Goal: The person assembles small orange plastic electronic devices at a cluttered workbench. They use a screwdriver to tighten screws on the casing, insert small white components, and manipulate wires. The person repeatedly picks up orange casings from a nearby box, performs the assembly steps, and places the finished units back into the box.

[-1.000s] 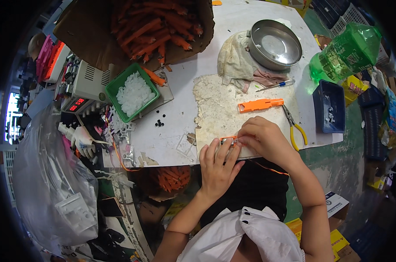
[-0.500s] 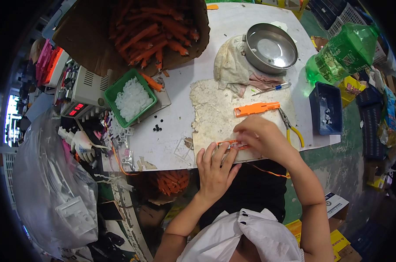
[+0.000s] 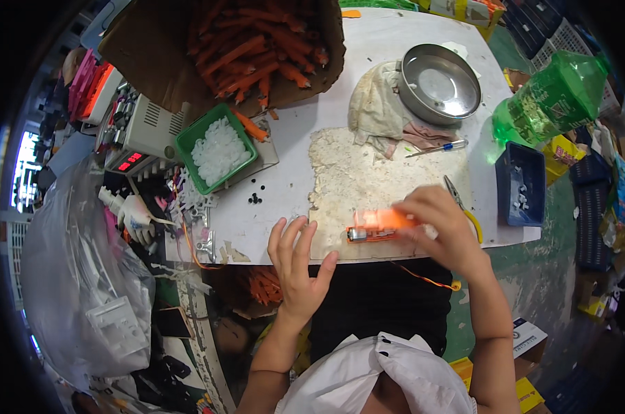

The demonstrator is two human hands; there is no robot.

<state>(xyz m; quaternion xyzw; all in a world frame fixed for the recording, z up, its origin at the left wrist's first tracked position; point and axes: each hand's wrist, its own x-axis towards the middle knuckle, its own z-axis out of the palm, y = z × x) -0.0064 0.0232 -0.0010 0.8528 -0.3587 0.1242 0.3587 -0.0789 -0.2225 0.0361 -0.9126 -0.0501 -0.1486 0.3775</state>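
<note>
Two bare hands work over a small orange part at a counter's near edge.
Right hand [image 3: 437, 224] fingers pinch the blurred orange part [image 3: 381, 222] on a stained mat [image 3: 368, 172]; left hand [image 3: 297, 265] rests beside it, fingers spread, on the white counter [image 3: 292, 186].

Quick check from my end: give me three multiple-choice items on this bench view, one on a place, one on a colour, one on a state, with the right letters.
1. Where is the green tray of white pieces?
A. right of the metal bowl
B. left of the stained mat
C. on the floor

2. What colour is the bin at the table's right edge?
A. blue
B. red
C. white

3. What is the left hand doing?
A. gripping pliers
B. lying open, fingers spread, at the table edge
C. inside the bowl

Answers: B, it sits left of the stained mat; A, its walls are blue; B, it holds nothing while the right hand holds an orange tool.
</note>
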